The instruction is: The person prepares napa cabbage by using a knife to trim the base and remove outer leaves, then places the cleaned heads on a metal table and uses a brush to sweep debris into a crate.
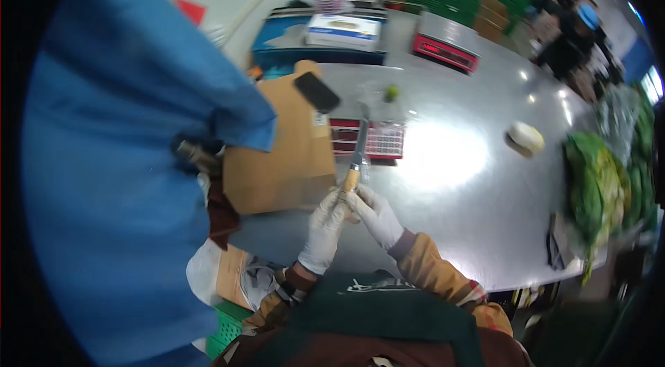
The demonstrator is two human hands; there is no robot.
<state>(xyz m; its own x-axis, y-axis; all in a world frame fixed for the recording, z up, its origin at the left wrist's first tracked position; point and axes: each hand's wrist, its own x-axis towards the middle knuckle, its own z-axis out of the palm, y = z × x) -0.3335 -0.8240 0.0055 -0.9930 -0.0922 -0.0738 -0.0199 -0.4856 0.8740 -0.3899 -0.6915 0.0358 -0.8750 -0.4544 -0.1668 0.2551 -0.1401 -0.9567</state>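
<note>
A knife (pixel 359 146) with a pale wooden handle (pixel 351 180) points away from me over the steel table (pixel 452 221). The bottom of the handle is between the fingers of my left hand (pixel 323 234) and my right hand (pixel 378 217), both in white gloves. Exactly how the fingers wrap around it is partly hidden. Beyond the hands is a red weighing scale (pixel 385 142) with a keypad, crossed by the blade in this view. A small green item (pixel 391 92) sits near clear plastic on the scale.
Left of the knife lies brown cardboard (pixel 280 159) with a black phone (pixel 317 92) on it. A blue curtain-like sheet (pixel 130 169) fills the left side. Another red scale (pixel 447 47), a pale vegetable (pixel 526 137) and bagged leafy greens (pixel 597 180) are on the table. People (pixel 582 39) work behind.
</note>
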